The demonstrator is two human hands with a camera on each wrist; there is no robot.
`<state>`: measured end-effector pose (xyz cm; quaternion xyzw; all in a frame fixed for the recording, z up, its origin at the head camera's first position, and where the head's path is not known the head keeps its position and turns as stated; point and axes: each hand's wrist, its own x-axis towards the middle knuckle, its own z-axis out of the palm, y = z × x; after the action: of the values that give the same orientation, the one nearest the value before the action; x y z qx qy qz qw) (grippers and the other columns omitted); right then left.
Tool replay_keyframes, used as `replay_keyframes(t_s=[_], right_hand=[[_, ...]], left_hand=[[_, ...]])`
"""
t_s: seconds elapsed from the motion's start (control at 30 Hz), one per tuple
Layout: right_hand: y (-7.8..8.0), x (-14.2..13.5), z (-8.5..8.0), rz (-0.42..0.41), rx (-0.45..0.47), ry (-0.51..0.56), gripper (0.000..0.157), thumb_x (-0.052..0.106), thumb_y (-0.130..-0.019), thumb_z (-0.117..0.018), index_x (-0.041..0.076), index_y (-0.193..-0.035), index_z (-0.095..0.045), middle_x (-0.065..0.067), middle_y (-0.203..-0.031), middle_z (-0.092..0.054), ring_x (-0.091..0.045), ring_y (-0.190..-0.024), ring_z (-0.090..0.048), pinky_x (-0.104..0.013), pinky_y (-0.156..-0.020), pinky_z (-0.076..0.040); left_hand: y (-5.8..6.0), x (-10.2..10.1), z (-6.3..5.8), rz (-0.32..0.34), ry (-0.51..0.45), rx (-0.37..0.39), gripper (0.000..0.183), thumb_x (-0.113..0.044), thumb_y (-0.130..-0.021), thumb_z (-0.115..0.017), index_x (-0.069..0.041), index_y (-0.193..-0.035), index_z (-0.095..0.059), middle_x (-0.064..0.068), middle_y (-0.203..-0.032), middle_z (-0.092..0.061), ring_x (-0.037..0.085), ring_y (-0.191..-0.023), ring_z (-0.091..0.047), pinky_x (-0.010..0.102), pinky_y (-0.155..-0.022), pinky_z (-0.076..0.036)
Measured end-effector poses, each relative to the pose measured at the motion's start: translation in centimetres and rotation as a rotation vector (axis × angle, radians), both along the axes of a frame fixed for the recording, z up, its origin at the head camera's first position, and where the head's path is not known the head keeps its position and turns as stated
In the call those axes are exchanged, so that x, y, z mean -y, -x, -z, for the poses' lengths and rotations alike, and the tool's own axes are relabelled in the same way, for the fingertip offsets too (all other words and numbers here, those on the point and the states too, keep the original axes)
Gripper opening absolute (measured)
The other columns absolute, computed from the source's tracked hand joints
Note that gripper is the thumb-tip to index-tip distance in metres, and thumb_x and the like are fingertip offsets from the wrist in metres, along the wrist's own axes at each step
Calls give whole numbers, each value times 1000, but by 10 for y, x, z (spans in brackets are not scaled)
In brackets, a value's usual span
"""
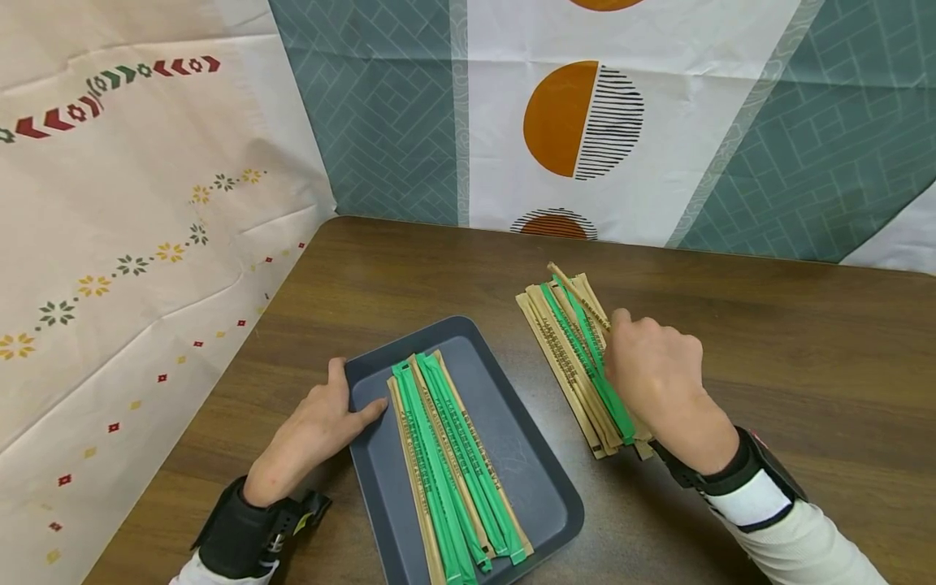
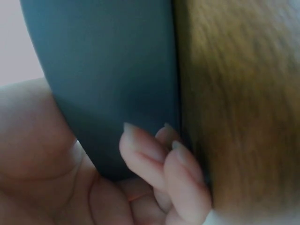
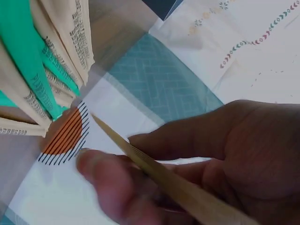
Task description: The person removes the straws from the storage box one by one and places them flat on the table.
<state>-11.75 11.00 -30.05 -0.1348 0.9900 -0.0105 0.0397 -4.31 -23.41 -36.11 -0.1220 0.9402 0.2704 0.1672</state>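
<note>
A grey tray (image 1: 526, 487) lies on the table, with several long, slim green and tan paper-wrapped sticks (image 1: 449, 455) side by side in it. My left hand (image 1: 318, 426) grips the tray's left rim, thumb over the inner side and fingers curled at the outer wall (image 2: 117, 70). To the right of the tray is a pile of similar wrapped sticks (image 1: 563, 366), mostly tan with a few green. My right hand (image 1: 654, 370) is over that pile's right side and pinches a tan wrapped stick (image 3: 154, 171), whose far end slants across the pile's top.
The brown wooden table (image 1: 819, 366) carries both groups of sticks. Behind it hangs a teal and white patterned cloth (image 1: 380, 114), and another printed white cloth (image 1: 146, 244) borders the left edge.
</note>
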Motion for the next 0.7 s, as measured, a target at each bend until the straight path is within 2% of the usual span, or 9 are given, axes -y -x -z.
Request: replay_keyframes(t_s=[0.2,0.3,0.47,0.57,0.63,0.7], right_hand=[[2,1,1,-2,205,-96,35,28,-93,-64,-6,-99,-57,-8,-63,-50,-23,-54,-54,-38,-51,-44],[2,3,2,-2,232,-105,36,30,-93,-64,-5,-99,-59,-8,-62,-51,-22,-54,-54,-38,-51,-44],[-2,4,2,-50,173,-84,33,25,-92,-65,-5,-107,-59,-7,-58,-49,-20,-49,-51,-35,-48,-41],[-6,7,3,-105,97,-44,28,18,-91,-65,-3,-108,-59,-7,-60,-50,-20,-48,-50,-35,-45,-40],[-11,12,7,-176,-10,16,21,13,-89,-65,0,-104,-58,-6,-62,-50,-20,-48,-51,-36,-42,-40],[-18,20,14,-296,-146,124,19,8,-84,-68,3,-101,-59,-5,-66,-56,-19,-49,-52,-34,-40,-39]], left_hand=[[-1,1,0,-1,4,12,81,-42,-93,-60,7,-137,-13,23,-87,-59,24,-72,-60,37,-61,-43],[-1,1,1,0,7,6,80,-42,-93,-61,8,-136,-14,22,-86,-58,24,-72,-59,37,-61,-43],[-1,1,1,1,3,2,79,-41,-93,-60,8,-135,-14,20,-81,-58,23,-69,-58,36,-59,-42],[-1,1,1,4,2,0,80,-41,-93,-60,8,-135,-14,20,-82,-58,23,-70,-58,36,-60,-42],[0,0,1,6,4,-7,78,-41,-93,-61,8,-134,-15,19,-82,-58,23,-70,-58,36,-59,-42],[0,0,1,6,4,-12,78,-40,-93,-61,7,-134,-15,19,-83,-58,24,-70,-58,36,-60,-42]])
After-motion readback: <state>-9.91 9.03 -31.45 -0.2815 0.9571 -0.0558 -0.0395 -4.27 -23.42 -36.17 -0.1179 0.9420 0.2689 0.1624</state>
